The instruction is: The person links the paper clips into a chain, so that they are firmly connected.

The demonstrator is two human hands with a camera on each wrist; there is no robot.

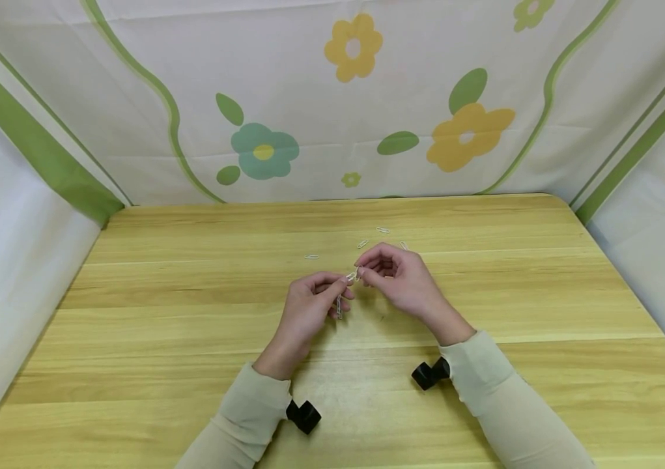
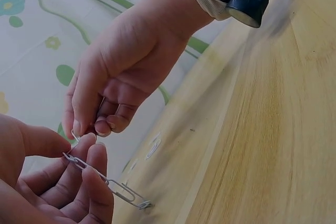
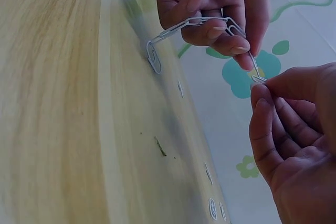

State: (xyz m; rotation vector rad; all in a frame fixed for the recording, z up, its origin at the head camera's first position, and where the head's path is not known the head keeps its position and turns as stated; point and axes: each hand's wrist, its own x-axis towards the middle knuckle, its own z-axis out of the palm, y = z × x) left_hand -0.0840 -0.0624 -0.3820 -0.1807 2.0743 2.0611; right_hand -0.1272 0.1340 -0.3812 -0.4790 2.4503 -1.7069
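Over the middle of the table, my left hand (image 1: pixel 303 311) pinches a paper clip near one end of a chain of linked white paper clips (image 3: pixel 181 26). The chain drapes across the left fingers, and its free end hangs down beside them in the left wrist view. Close by on the right, my right hand (image 1: pixel 408 280) pinches a paper clip (image 3: pixel 258 79) between thumb and index finger. That clip meets the end of the clip in the left fingertips; its far part is hidden by the right fingertips.
Several loose paper clips (image 1: pixel 311 256) lie on the wooden table (image 1: pixel 133 358) beyond the hands. A small dark scrap (image 3: pixel 160 147) also lies there. Behind the table's far edge hangs a flowered cloth (image 1: pixel 309 78). Black cameras (image 1: pixel 307 417) stick out from both sleeves.
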